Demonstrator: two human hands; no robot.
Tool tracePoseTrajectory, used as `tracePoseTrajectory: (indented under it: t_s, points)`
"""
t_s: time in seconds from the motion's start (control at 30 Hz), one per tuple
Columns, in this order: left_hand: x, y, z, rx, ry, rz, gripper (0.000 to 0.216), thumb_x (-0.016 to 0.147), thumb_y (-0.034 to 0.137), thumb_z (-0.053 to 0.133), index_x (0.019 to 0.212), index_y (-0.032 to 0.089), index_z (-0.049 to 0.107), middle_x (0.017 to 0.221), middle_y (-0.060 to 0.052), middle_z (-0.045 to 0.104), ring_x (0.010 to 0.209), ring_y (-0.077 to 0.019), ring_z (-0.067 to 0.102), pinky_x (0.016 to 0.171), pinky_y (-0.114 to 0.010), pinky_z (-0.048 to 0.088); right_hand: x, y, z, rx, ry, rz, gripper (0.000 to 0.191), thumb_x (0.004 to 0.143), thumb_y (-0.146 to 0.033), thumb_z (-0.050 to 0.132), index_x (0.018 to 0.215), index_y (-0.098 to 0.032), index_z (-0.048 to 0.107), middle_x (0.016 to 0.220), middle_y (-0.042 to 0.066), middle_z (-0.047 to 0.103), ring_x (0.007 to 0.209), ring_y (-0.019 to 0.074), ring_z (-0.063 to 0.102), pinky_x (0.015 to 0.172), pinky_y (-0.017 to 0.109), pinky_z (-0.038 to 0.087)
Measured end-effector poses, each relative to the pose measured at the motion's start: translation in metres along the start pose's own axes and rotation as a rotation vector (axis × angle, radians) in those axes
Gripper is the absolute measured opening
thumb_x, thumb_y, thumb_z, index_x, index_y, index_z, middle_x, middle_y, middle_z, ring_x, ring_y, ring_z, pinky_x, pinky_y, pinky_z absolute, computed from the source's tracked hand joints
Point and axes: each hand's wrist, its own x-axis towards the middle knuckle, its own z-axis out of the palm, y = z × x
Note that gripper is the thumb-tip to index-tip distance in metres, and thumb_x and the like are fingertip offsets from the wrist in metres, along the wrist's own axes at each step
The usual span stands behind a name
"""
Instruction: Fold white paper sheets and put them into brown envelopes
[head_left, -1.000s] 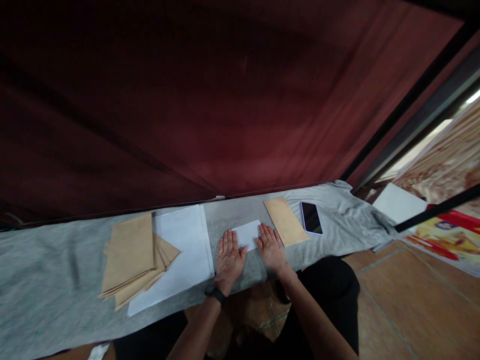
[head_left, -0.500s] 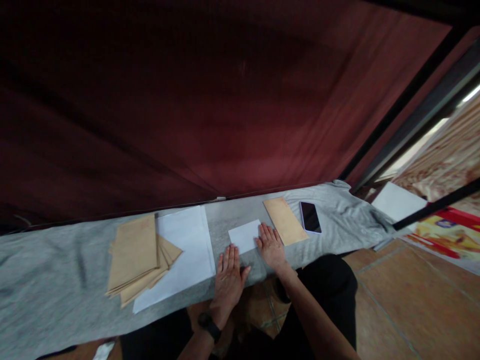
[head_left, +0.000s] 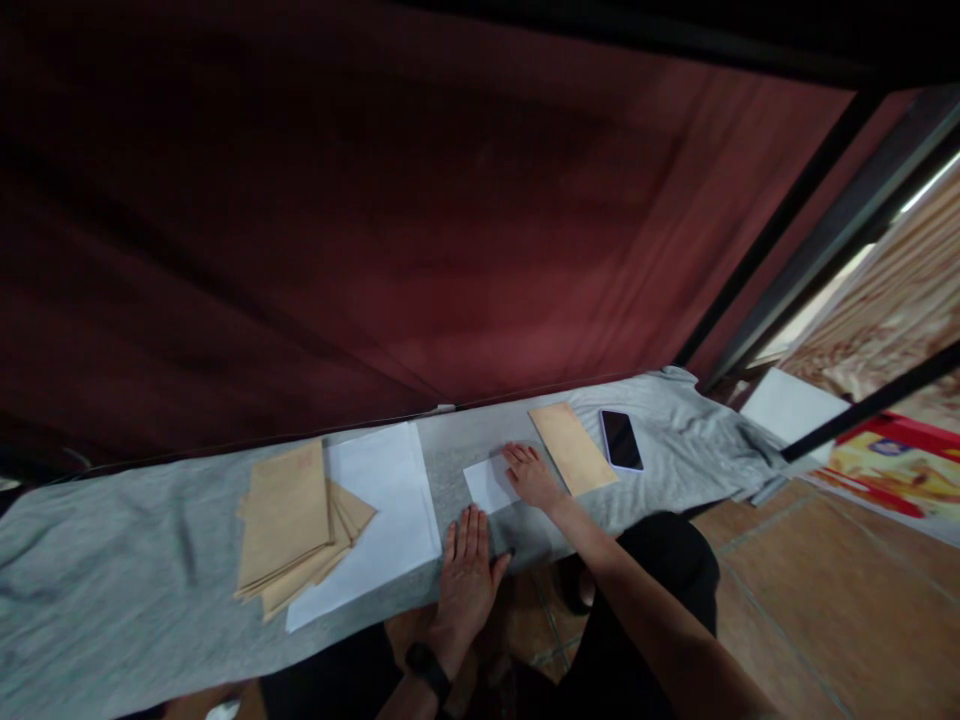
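Observation:
A small folded white paper (head_left: 486,484) lies on the grey cloth (head_left: 135,560) that covers a long narrow bench. My right hand (head_left: 531,474) lies flat on the paper's right part, fingers stretched out. My left hand (head_left: 468,572) rests flat at the bench's near edge, just below the paper, fingers together and straight, holding nothing. A black watch (head_left: 429,668) is on my left wrist. A single brown envelope (head_left: 573,448) lies right of my right hand.
A stack of brown envelopes (head_left: 294,520) sits on white sheets (head_left: 381,508) to the left. A dark phone (head_left: 621,440) lies beyond the single envelope. A maroon curtain (head_left: 420,220) hangs behind the bench. Tiled floor (head_left: 840,600) and a white sheet (head_left: 792,406) are to the right.
My left hand has slid off the folded paper back toward me, to the bench's near edge. My right hand has moved further onto the paper. The view shifted slightly.

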Motion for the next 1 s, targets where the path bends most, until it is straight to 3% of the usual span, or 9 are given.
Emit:
tracePoseTrajectory:
  t_s: [0.13,0.3,0.37,0.47,0.6,0.8,1.0]
  points:
    - [0.000,-0.002,0.002,-0.019,0.032,0.014,0.064,0.099,0.048,0.041,0.148,0.007,0.042,0.154,-0.020,0.044,0.146,-0.0313,0.036,0.118,-0.054,0.034,0.023,-0.003,-0.016,0.002,-0.062,-0.039,0.042,0.090,-0.018,0.058,0.132,-0.021,0.063,0.136,0.010,0.062,0.126,0.0226,0.056,0.114,0.040,0.034]
    - [-0.003,-0.004,-0.003,-0.224,0.061,-0.026,0.063,0.102,0.045,0.039,0.155,0.012,0.030,0.157,-0.017,0.041,0.147,-0.0290,0.035,0.118,-0.053,0.035,0.037,-0.002,-0.045,0.014,-0.080,-0.050,0.020,0.088,-0.014,0.061,0.102,-0.019,0.073,0.113,0.009,0.069,0.103,0.0210,0.065,0.097,0.032,0.048]
    - [-0.004,-0.005,-0.009,-0.371,0.085,-0.113,0.061,0.104,0.040,0.035,0.158,0.016,0.021,0.161,-0.014,0.034,0.148,-0.0261,0.033,0.118,-0.050,0.036,0.036,-0.003,-0.060,0.035,-0.047,-0.065,0.021,0.094,-0.014,0.054,0.103,-0.021,0.071,0.111,0.006,0.068,0.098,0.0175,0.066,0.093,0.029,0.050]
    - [-0.004,-0.008,-0.020,-0.569,0.151,-0.295,0.059,0.105,0.037,0.031,0.159,0.022,0.016,0.165,-0.009,0.025,0.150,-0.0233,0.028,0.119,-0.046,0.036,0.023,-0.004,-0.074,0.066,0.053,-0.079,0.028,0.102,-0.017,0.041,0.115,-0.020,0.066,0.117,0.007,0.065,0.107,0.0164,0.063,0.099,0.029,0.048]
    - [-0.001,-0.011,-0.029,-0.675,0.199,-0.366,0.055,0.104,0.038,0.032,0.158,0.025,0.024,0.166,-0.006,0.024,0.151,-0.0232,0.025,0.122,-0.046,0.031,-0.018,-0.003,-0.053,0.132,0.216,-0.156,0.027,0.100,-0.013,0.042,0.110,-0.019,0.067,0.114,0.008,0.066,0.111,0.0190,0.060,0.100,0.032,0.049]
    - [0.005,-0.009,-0.008,-0.509,0.080,-0.176,0.055,0.104,0.034,0.030,0.157,0.020,0.026,0.165,-0.011,0.026,0.151,-0.0248,0.026,0.120,-0.049,0.034,-0.082,-0.005,0.001,0.150,0.160,-0.210,0.030,0.096,-0.012,0.046,0.116,-0.019,0.067,0.121,0.007,0.069,0.116,0.0192,0.061,0.106,0.035,0.047]
    - [0.042,-0.014,0.018,-0.201,0.024,0.063,0.056,0.101,0.028,0.035,0.153,0.009,0.033,0.161,-0.019,0.032,0.151,-0.0306,0.025,0.116,-0.053,0.037,-0.082,-0.014,-0.003,0.343,0.176,-0.057,0.033,0.099,-0.024,0.045,0.122,-0.019,0.068,0.132,0.008,0.066,0.123,0.0191,0.060,0.110,0.036,0.045]
